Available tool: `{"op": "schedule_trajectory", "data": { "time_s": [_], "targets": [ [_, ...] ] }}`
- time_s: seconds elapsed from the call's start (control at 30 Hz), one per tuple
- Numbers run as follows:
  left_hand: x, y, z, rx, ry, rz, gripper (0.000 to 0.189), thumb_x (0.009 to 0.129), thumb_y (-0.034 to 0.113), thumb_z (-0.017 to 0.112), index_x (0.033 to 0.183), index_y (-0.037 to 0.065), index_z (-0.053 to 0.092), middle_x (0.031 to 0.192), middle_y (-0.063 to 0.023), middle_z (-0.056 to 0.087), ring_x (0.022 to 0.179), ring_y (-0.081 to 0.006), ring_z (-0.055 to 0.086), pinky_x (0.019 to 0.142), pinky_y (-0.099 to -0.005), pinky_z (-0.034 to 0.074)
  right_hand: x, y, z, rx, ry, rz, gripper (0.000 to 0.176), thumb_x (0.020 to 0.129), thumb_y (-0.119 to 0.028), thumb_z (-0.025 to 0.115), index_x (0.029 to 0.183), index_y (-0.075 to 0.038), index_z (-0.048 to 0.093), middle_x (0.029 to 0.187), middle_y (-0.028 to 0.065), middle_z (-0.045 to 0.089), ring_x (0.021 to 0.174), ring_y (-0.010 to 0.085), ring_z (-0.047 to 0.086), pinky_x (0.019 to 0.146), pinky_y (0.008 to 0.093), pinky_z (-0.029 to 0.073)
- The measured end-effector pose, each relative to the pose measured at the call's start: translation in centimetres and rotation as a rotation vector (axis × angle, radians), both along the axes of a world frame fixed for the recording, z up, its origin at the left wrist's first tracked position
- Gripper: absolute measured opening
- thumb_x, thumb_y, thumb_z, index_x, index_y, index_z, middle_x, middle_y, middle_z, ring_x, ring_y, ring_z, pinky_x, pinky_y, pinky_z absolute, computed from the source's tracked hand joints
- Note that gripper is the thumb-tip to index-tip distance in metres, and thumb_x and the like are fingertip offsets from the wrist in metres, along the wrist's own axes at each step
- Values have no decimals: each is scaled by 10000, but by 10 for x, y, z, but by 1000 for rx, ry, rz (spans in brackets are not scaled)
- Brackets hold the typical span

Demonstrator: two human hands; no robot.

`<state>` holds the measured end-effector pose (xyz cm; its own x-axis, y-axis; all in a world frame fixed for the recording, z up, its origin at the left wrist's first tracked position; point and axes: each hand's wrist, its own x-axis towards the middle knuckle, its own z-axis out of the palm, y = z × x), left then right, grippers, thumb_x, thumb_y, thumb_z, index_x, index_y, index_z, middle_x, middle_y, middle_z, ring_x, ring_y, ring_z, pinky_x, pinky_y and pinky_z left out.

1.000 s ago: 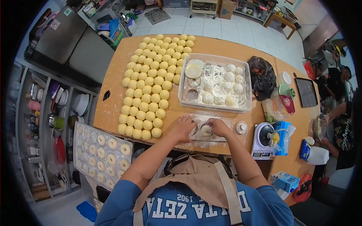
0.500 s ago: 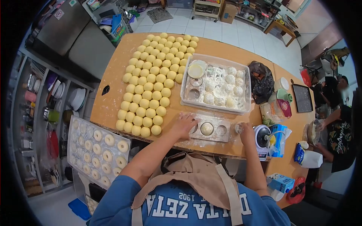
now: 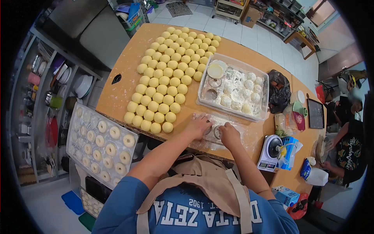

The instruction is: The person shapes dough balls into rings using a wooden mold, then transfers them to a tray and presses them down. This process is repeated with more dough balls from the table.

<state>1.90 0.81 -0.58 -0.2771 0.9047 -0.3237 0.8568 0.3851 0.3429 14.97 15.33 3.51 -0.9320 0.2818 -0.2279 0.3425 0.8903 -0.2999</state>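
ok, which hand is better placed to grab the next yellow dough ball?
Left, likely. The left hand sits beside the nearest dough ball; the right hand is farther, with the left hand between.

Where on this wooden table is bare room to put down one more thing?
The wooden table has bare wood along its left edge, beside the block of yellow dough balls, and at its far edge beyond the clear plastic tray of floured dough. The right end, around the white scale, is crowded.
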Motion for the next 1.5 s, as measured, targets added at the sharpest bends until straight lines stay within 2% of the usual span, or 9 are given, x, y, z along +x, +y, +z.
{"op": "schedule_trajectory", "data": {
  "time_s": [0.23,0.37,0.47,0.6,0.83,1.03,1.13,1.23,1.5],
  "targets": [
    [0,0,14,-39,-19,-8,970,589,221,846,1429,271,363,1505,-72,307,1405,-295,268,1106,-597,245,7,-3,-19,66,37,5,228,756,-38,597,959,-102,681,924,126,584,878,320,626,736,434,516],
    [0,0,4,-16,-23,1,1026,546,240,870,1433,272,356,1505,-72,307,1409,-293,260,1106,-598,243,6,-3,-15,66,20,11,226,749,-29,595,946,-93,683,928,136,589,872,326,626,743,435,515],
    [1,-1,5,-20,-7,-2,1039,536,238,876,1434,271,355,1507,-74,304,1415,-290,248,1111,-599,237,6,6,-14,-38,32,-31,245,743,-12,580,952,-77,690,924,155,599,870,347,622,754,434,509],
    [3,0,4,-47,-10,0,989,573,212,853,1429,267,362,1510,-79,296,1419,-288,240,1114,-600,233,4,19,18,-130,241,-131,266,740,9,568,953,-72,704,908,187,604,866,380,610,759,444,496],
    [0,0,9,-29,-28,8,882,650,153,790,1421,267,377,1507,-79,298,1414,-287,251,1110,-601,236,5,5,-6,-63,49,-45,260,745,-25,599,970,-101,704,910,160,592,855,359,617,748,437,505],
    [0,-2,5,12,-38,16,873,653,129,771,1421,260,378,1491,-94,315,1408,-292,263,1107,-604,238,2,0,-7,9,-24,-30,274,742,-30,604,986,-114,696,923,132,593,855,327,626,737,430,518],
    [1,-1,-2,8,-17,15,979,577,177,831,1428,280,359,1518,-77,279,1414,-300,248,1114,-605,219,3,-1,-13,3,5,-31,273,740,-25,598,980,-112,696,920,126,595,855,322,628,731,426,521],
    [1,-2,0,22,-35,16,884,647,127,773,1424,257,372,1491,-93,316,1409,-295,261,1110,-604,232,5,0,-19,7,53,-24,271,739,-17,590,971,-108,695,903,123,592,850,324,629,729,422,522],
    [2,-1,-6,14,-40,18,949,608,161,811,1432,278,355,1514,-93,281,1415,-307,239,1119,-602,213,5,-1,-22,7,79,-2,266,730,-6,587,955,-101,695,869,133,586,826,329,626,706,426,522]
  ]
}}
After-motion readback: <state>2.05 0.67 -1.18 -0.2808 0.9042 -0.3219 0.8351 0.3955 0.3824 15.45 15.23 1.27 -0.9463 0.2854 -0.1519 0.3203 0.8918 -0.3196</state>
